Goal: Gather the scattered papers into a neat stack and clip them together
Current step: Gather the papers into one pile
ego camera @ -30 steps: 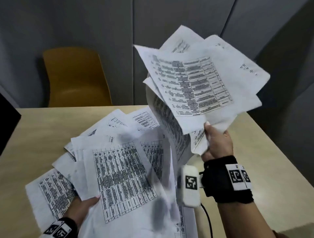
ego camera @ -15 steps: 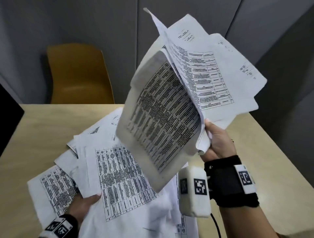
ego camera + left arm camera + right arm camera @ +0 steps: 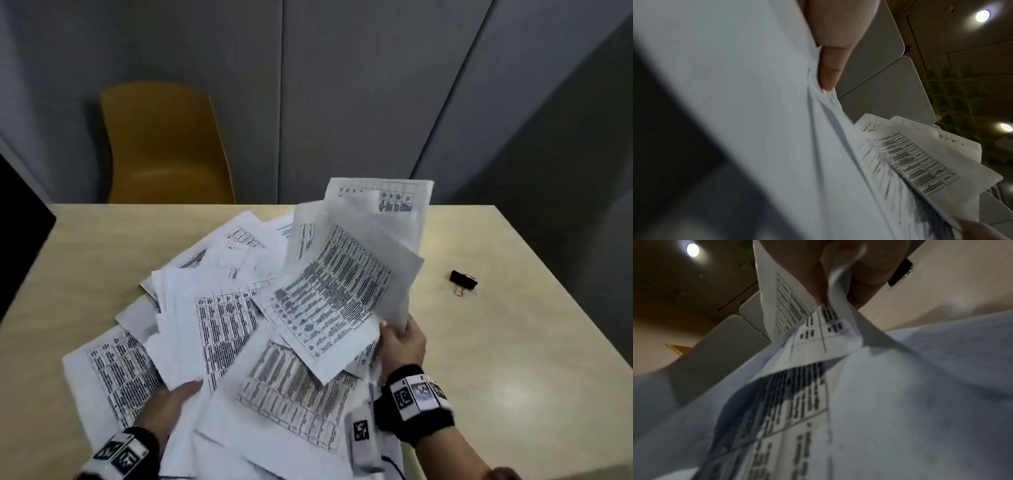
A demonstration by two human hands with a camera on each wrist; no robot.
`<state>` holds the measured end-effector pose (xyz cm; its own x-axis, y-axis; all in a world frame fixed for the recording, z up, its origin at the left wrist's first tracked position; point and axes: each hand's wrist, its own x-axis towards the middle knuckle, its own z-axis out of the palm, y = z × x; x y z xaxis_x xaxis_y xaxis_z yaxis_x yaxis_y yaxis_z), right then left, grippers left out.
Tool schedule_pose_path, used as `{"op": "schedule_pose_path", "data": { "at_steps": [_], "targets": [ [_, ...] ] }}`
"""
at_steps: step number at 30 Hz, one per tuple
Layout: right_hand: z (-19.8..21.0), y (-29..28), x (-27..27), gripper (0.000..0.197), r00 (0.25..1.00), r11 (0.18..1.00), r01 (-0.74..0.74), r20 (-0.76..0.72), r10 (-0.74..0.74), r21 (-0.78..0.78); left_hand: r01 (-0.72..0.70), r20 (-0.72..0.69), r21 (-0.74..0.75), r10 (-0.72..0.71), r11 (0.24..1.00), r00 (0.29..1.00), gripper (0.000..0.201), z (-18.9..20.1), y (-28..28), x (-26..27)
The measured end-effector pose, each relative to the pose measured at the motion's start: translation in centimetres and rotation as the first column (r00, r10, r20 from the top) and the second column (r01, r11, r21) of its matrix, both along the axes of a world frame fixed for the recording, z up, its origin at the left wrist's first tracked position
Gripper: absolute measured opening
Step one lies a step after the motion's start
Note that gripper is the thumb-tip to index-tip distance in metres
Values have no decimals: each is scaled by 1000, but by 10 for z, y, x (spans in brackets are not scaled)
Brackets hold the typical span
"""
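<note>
So the right hand (image 3: 402, 341) is up off the light wooden surface (image 3: 513, 342), thumb and fingers (image 3: 865, 277) pinching the near edge of a fanned bunch of white printed sheets with tables on them (image 3: 346, 284). That bunch tilts up and away, leaning over the main pile. The left hand (image 3: 171, 407) is low at the near left, tucked in among the scattered white printed papers (image 3: 219, 325). The left wrist view shows its thumb (image 3: 830, 68) pressed on top of the sheets, so it looks like it's gripping them; the other fingers are hidden under the paper.

The rest of the papers are spread in a messy overlapping heap across the middle of the surface, not lined up at all. A small black binder clip (image 3: 463, 280) sits alone on the surface, well apart to the right. A mustard-yellow plastic chair (image 3: 164, 144) stands behind the far edge, against grey wall panels (image 3: 342, 85).
</note>
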<state>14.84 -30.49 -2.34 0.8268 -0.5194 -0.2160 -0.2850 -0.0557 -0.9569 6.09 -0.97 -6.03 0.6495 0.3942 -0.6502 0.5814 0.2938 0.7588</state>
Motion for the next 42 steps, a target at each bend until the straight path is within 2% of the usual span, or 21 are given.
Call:
{"op": "schedule_pose_path", "data": {
  "at_steps": [3,7,10,13,19,22,23,25,27,29,31,32,35,37,38,40,42],
  "targets": [
    [-10,-10,7,24,997,993,-69,-40,66,-93,24,39,3,-25,1000,999,11,9,0,0],
    [-18,-10,18,31,961,953,-274,-68,267,-125,167,70,111,-175,980,982,19,9,-3,-4],
    [-23,-5,24,31,939,935,-330,-142,312,-127,185,-5,166,-187,969,982,30,5,-3,-3],
    [-26,-5,33,24,903,907,-393,-249,350,-151,176,-9,200,-178,964,984,35,4,-5,-3],
    [-21,-28,35,35,746,801,-591,-442,498,-96,153,-31,215,-150,965,988,30,11,-9,-3],
    [-20,-29,24,33,632,718,-696,-505,588,-36,150,-48,205,-143,967,989,30,13,-9,-2],
    [-22,-26,20,32,615,696,-717,-505,606,-38,141,-47,178,-135,974,990,30,15,-10,-2],
    [-24,-16,12,34,651,712,-700,-457,606,-53,145,-58,129,-138,981,989,40,11,-9,-2],
    [-28,-4,5,39,685,705,-691,-457,567,-161,158,-48,102,-153,982,987,52,11,-8,-4],
    [-32,8,-4,40,652,643,-732,-508,563,-226,161,-37,103,-158,982,987,44,12,-9,-6],
    [-31,17,-10,41,614,607,-766,-519,595,-211,192,-77,125,-183,973,980,48,15,-11,-8],
    [-30,20,-11,39,611,598,-772,-508,607,-215,187,-104,128,-174,974,979,50,14,-11,-9],
    [-30,17,-13,33,633,606,-763,-454,627,-227,186,-60,136,-179,973,982,42,26,-15,-8],
    [-32,14,-15,28,683,649,-723,-394,616,-237,193,-14,88,-192,977,981,40,32,-14,-6],
    [-33,12,-17,29,732,692,-676,-337,592,-253,203,14,118,-207,972,978,36,36,-14,-5],
    [-31,8,-18,48,823,795,-565,-213,527,-218,179,56,141,-189,974,980,26,46,-16,-5],
    [-24,4,-17,65,857,861,-509,-87,509,18,146,87,168,-163,975,983,23,59,-17,-4]
  ]
}}
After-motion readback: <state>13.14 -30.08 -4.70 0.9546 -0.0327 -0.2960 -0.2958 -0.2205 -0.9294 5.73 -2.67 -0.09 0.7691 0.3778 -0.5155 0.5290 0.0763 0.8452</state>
